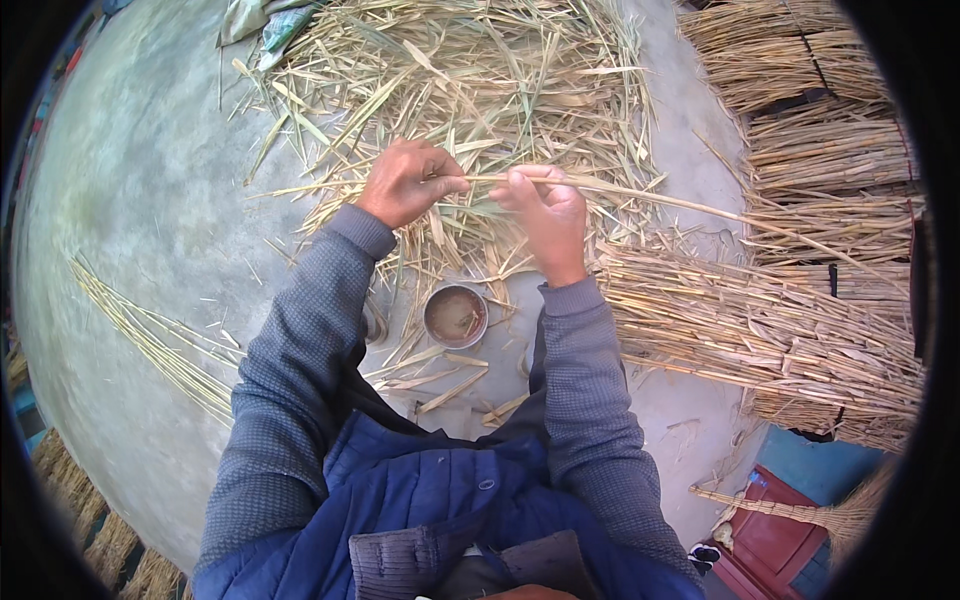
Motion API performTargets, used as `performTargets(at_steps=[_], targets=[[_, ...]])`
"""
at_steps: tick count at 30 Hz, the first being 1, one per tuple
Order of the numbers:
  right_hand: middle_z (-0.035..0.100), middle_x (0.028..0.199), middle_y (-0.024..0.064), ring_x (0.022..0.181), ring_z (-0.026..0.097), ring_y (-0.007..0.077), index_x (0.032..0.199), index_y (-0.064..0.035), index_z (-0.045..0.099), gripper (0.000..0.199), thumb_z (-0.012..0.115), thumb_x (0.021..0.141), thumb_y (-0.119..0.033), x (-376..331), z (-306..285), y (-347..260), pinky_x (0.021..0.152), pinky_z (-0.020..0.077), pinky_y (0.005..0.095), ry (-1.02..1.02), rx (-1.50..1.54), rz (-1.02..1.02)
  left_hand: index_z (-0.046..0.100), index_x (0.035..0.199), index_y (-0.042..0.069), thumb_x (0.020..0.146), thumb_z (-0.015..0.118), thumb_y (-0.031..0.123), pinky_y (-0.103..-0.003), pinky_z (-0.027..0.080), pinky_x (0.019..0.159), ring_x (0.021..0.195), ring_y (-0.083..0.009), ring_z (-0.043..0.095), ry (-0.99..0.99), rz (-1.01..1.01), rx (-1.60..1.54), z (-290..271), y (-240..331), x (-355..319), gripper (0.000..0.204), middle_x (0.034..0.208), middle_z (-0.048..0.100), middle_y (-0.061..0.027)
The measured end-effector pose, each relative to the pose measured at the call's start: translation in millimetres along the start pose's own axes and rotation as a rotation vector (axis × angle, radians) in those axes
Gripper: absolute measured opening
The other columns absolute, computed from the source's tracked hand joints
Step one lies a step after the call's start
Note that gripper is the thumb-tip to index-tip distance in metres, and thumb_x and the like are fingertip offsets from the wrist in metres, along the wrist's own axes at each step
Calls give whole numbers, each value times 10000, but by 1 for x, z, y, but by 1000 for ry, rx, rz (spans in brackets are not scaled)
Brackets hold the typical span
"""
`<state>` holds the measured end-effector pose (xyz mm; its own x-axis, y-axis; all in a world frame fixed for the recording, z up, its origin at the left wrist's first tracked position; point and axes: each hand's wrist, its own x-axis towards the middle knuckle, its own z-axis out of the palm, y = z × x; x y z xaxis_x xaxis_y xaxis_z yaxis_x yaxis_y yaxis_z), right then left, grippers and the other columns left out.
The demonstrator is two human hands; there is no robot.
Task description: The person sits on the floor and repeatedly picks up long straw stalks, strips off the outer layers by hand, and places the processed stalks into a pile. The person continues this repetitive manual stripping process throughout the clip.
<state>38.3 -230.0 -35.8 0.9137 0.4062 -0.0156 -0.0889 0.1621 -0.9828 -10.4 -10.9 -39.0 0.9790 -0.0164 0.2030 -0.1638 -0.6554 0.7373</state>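
Observation:
A long, thin reed stalk [650,194] stretches sideways in front of me, its far end reaching over the bundles on the right. My left hand [408,184] is closed around it near its thinner left end. With thumb and fingers, my right hand [550,215] pinches the same stalk a short way to the right. Beneath both hands spreads a loose heap of dry leaves and peeled husks [450,90]. Nearer to me, a small round metal bowl [456,346] rests on the floor with something brownish in it.
A large bundle of reeds [760,330] lies just right of my right forearm. Tied bundles [830,150] are stacked along the right side. Several slim pale stalks [160,340] lie on the concrete floor at left. A broom [835,515] and dark red object [775,525] are lower right.

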Motion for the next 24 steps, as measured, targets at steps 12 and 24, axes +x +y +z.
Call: performTargets(at_steps=[12, 24], targets=[[721, 890, 141, 773, 725, 185, 1048, 35, 639, 300, 704, 963, -246, 8, -37, -21, 684, 581, 261, 225, 61, 23, 725, 1043, 27, 826, 806, 246, -341, 547, 771, 871, -224, 711, -109, -86, -44, -12, -38, -8, 319, 932, 748, -88], [722, 859, 148, 744, 718, 187, 978, 31, 645, 360, 709, 956, -322, 3, -22, -18, 677, 574, 277, 189, 28, 43, 722, 918, 12, 861, 796, 146, -247, 542, 690, 756, -106, 681, 123, -338, -555, 10, -1, 1, 163, 857, 743, -58]])
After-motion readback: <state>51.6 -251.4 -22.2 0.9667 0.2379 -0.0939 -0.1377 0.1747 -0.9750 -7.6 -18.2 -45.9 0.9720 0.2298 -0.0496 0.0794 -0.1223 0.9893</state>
